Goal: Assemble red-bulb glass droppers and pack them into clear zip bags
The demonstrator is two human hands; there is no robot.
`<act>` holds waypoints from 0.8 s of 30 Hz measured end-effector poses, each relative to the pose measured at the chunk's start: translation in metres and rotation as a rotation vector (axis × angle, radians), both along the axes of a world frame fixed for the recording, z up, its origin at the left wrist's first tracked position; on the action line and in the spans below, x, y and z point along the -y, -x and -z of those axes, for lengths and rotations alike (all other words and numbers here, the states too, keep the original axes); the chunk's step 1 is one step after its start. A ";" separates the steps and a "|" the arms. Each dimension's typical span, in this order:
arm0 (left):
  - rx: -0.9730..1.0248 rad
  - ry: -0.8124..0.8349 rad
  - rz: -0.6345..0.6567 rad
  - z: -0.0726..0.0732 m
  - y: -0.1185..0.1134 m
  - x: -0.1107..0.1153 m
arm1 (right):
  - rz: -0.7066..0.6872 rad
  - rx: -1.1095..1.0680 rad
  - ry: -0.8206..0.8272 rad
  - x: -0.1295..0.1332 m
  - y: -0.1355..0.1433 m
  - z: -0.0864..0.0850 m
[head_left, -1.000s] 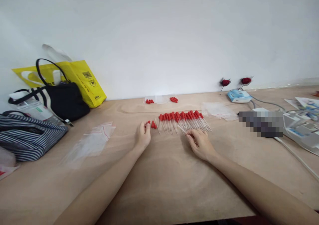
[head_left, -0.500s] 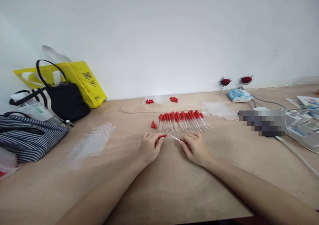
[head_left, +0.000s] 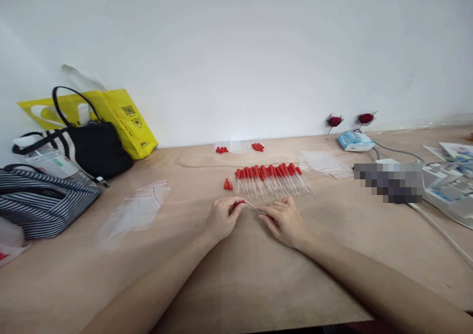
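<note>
A small red rubber bulb [head_left: 239,203] is pinched between the thumb and fingers of my left hand [head_left: 222,218]. My right hand [head_left: 283,221] grips a thin clear glass tube [head_left: 252,205], whose far end meets the bulb's opening. Beyond both hands lies a row of clear tubes capped with red bulbs [head_left: 268,172], their narrow tips pointing toward me. Two loose red bulbs [head_left: 228,184] rest at the row's left end, beside a few uncapped tubes [head_left: 234,185].
Clear plastic bags [head_left: 133,213] lie at left, more bags [head_left: 323,162] at right. Bagged red bulbs [head_left: 222,150] sit near the wall. Striped [head_left: 48,201], black [head_left: 99,149] and yellow bags [head_left: 136,132] stand far left; a blue packet [head_left: 355,141] and power strip [head_left: 451,191] are right.
My right hand has moved left, bringing the glass tube from a small gap up to the red bulb in my left hand.
</note>
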State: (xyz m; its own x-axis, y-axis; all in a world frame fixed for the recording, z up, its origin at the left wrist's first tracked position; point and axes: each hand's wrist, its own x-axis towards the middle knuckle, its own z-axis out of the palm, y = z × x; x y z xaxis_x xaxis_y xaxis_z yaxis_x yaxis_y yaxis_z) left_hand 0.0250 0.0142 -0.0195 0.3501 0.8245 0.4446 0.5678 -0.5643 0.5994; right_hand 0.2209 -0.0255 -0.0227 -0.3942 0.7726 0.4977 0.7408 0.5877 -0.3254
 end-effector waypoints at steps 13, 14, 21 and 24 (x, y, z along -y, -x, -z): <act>-0.236 -0.145 0.133 -0.004 0.002 0.010 | -0.129 0.163 -0.091 -0.008 -0.021 -0.011; -0.245 -0.163 0.142 -0.005 0.002 0.011 | -0.128 0.168 -0.104 -0.009 -0.022 -0.012; -0.292 -0.198 0.214 -0.006 0.002 0.015 | -0.096 0.176 -0.182 -0.008 -0.020 -0.012; -0.271 -0.187 0.187 -0.007 0.002 0.016 | -0.090 0.127 -0.135 -0.005 -0.016 -0.011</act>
State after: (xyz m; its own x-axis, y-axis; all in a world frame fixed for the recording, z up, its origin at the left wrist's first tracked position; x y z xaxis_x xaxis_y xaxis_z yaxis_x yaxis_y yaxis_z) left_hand 0.0231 -0.0014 -0.0125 0.6126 0.6484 0.4520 0.5686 -0.7587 0.3179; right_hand 0.2365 -0.0206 -0.0114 -0.5247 0.6611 0.5364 0.7137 0.6850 -0.1463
